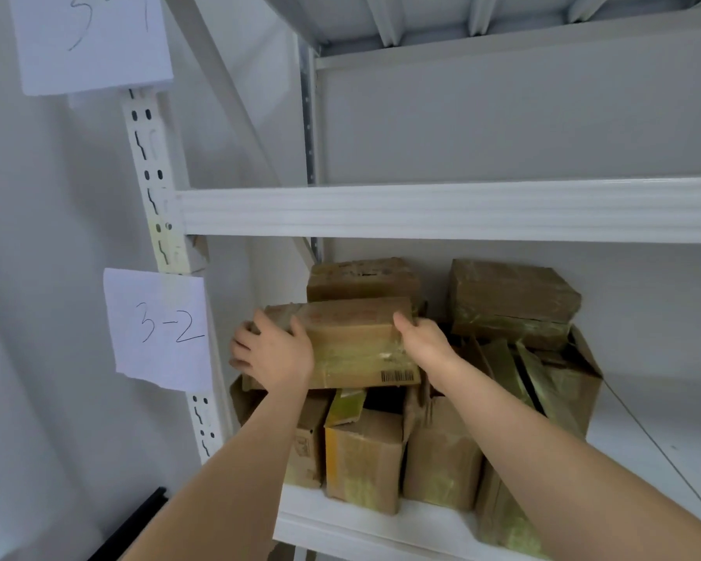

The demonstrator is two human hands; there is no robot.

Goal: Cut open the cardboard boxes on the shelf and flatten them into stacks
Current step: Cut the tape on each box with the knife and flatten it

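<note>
Gripping a taped box (353, 342), both hands (276, 352) reach over the white shelf (442, 210).

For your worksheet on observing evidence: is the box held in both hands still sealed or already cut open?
Sealed: the held box keeps its full shape, with glossy tape unbroken across its front and no raised flaps.

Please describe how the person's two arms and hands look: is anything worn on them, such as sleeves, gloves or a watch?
Both forearms are bare as far as the picture shows; no sleeve reaches into view. The left hand and the right hand wear no gloves. No watch, ring or bracelet shows on either.
</note>
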